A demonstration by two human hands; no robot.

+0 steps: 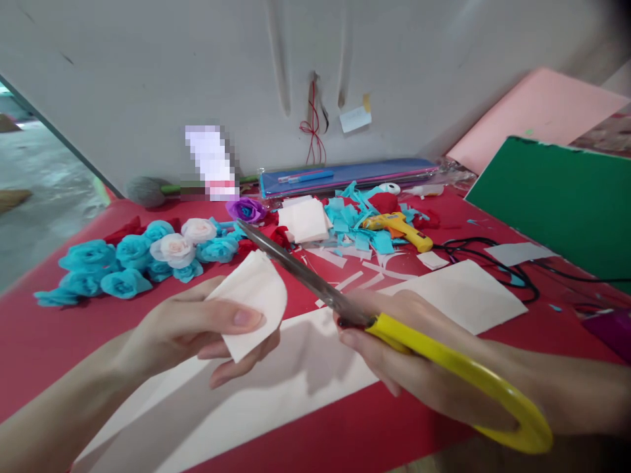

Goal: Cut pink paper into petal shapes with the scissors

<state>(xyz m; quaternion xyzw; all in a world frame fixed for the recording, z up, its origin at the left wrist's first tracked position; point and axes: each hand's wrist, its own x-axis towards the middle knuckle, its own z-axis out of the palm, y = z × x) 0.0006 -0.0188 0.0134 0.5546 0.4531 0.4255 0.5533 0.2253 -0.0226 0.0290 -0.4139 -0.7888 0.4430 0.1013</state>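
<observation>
Between the thumb and fingers of my left hand [197, 328] is a folded stack of white paper [256, 289], its right side cut to a curve. My right hand [389, 335] grips yellow-handled scissors [315, 279], with the blades pointing up and left past the paper's top edge. The blades look closed together and sit just beside the paper; whether they touch it I cannot tell. Beneath both hands lies a long white paper sheet [197, 427] on the red table [44, 355].
Blue and white paper roses [125, 253] lie at left, near a purple rose [245, 209]. Behind are a white paper stack [303, 220], blue scraps [352, 213] and a yellow glue gun [397, 226] with a black cord [530, 282]. A green board [552, 203] leans at right.
</observation>
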